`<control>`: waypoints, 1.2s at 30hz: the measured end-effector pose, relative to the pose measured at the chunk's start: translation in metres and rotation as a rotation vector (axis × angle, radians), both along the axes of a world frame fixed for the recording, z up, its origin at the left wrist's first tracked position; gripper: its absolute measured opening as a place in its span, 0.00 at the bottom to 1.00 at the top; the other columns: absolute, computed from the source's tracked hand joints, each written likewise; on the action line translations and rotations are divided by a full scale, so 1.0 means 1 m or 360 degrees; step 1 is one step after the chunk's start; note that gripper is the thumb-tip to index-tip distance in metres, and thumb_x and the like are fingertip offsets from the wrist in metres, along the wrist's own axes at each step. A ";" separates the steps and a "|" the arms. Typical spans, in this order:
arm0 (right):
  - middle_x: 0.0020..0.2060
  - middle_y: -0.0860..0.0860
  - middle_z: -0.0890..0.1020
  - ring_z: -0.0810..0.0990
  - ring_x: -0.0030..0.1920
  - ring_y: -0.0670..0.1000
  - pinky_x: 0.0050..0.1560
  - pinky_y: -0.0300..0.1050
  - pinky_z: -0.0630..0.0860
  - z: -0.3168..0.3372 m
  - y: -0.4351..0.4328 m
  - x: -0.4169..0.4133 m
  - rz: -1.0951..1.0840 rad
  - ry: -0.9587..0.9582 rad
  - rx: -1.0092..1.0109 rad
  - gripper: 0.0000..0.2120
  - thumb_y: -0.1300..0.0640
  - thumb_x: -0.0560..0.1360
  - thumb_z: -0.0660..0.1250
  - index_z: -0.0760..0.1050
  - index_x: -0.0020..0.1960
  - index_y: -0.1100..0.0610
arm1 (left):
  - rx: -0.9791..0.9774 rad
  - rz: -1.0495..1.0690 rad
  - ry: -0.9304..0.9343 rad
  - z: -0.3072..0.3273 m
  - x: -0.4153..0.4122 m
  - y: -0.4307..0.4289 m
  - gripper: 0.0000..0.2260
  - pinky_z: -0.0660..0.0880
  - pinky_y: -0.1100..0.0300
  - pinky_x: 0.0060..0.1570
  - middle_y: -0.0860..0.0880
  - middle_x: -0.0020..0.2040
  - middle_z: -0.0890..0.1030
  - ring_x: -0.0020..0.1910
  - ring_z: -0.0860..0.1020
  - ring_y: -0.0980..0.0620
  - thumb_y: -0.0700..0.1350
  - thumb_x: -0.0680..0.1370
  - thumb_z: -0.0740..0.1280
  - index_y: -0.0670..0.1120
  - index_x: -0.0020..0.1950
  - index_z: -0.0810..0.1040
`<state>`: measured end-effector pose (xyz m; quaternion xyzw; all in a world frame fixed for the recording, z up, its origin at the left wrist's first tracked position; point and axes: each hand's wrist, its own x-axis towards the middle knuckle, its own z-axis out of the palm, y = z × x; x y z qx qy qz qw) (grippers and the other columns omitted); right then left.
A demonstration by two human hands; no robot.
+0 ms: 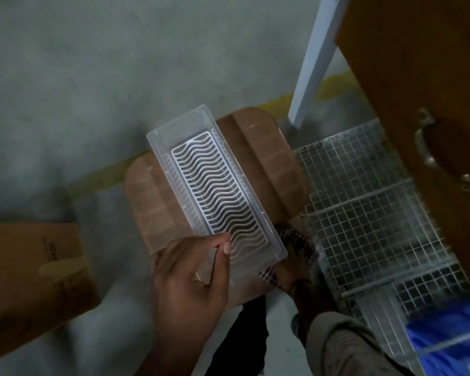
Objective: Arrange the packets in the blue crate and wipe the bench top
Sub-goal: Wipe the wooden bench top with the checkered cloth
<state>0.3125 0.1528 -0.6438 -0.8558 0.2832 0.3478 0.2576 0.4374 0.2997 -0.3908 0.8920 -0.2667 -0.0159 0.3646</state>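
Left hand (pixel 190 278): thumb and curled fingers (pixel 215 238) pinch the near end of the clear tray (pixel 209 180).
Right hand (pixel 291 272): at the checked cloth (pixel 296 240), half hidden under the tray's near right corner — grip unclear.

hands: you show two, the left hand (pixel 190 278) and the right hand (pixel 292 270).
clear tray (pixel 154 137): one.
white wire rack (pixel 220 191): one, inside your tray.
brown bench top (pixel 269 158): one.
checked cloth (pixel 296 240): one.
cardboard box (pixel 25 280): one, on your left.
wire mesh panel (pixel 364 213): one countable; blur hides any joins.
blue patch (pixel 451 335): one, lower right, too blurred for you to count any packets.
white post (pixel 315 58): one.
wooden door (pixel 418 77): one.
metal handle (pixel 423 147): one, on that door.
yellow floor line (pixel 103 175): one.
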 end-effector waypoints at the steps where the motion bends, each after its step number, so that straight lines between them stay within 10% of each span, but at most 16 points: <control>1: 0.75 0.58 0.66 0.64 0.75 0.62 0.73 0.60 0.63 -0.002 -0.001 -0.008 0.0109 -0.0068 -0.0091 0.23 0.53 0.82 0.59 0.66 0.76 0.56 | 0.0000 0.0009 0.0006 0.004 -0.001 0.000 0.05 0.76 0.45 0.50 0.60 0.48 0.84 0.49 0.82 0.55 0.45 0.76 0.72 0.53 0.51 0.85; 11: 0.42 0.59 0.83 0.83 0.41 0.62 0.39 0.57 0.81 0.173 -0.042 -0.025 0.0006 -0.0439 -0.0318 0.21 0.63 0.62 0.76 0.80 0.54 0.62 | 0.0179 -0.0112 0.0059 0.082 -0.006 -0.012 0.04 0.75 0.47 0.50 0.60 0.49 0.84 0.49 0.82 0.57 0.48 0.77 0.70 0.56 0.51 0.83; 17: 0.49 0.56 0.84 0.85 0.45 0.56 0.44 0.50 0.81 0.279 -0.052 -0.025 -0.0321 -0.0937 -0.0497 0.21 0.51 0.76 0.71 0.75 0.65 0.60 | 0.0323 -0.0204 0.0077 0.137 0.003 -0.033 0.05 0.75 0.51 0.51 0.61 0.48 0.84 0.48 0.81 0.56 0.51 0.77 0.68 0.58 0.51 0.82; 21: 0.56 0.48 0.81 0.83 0.49 0.49 0.48 0.50 0.82 0.339 -0.043 -0.011 -0.0784 -0.0916 -0.0256 0.31 0.29 0.77 0.44 0.64 0.70 0.47 | 0.0406 -0.0276 0.0110 0.159 0.017 -0.046 0.08 0.75 0.55 0.52 0.60 0.50 0.84 0.52 0.80 0.56 0.52 0.75 0.68 0.59 0.53 0.82; 31: 0.49 0.38 0.79 0.77 0.52 0.34 0.49 0.26 0.71 0.441 -0.028 0.077 -0.1206 -0.1632 0.0238 0.05 0.48 0.81 0.65 0.74 0.55 0.46 | 0.0209 -0.0234 0.0061 0.193 0.053 -0.046 0.11 0.73 0.60 0.58 0.56 0.54 0.85 0.54 0.81 0.54 0.47 0.76 0.70 0.56 0.57 0.84; 36: 0.57 0.49 0.81 0.80 0.58 0.52 0.61 0.50 0.76 0.400 -0.022 0.119 -0.0963 -0.1096 0.0382 0.15 0.50 0.78 0.66 0.75 0.65 0.51 | 0.0509 -0.0045 0.0055 0.189 0.081 -0.028 0.18 0.76 0.50 0.56 0.55 0.57 0.83 0.57 0.80 0.51 0.48 0.73 0.61 0.59 0.60 0.80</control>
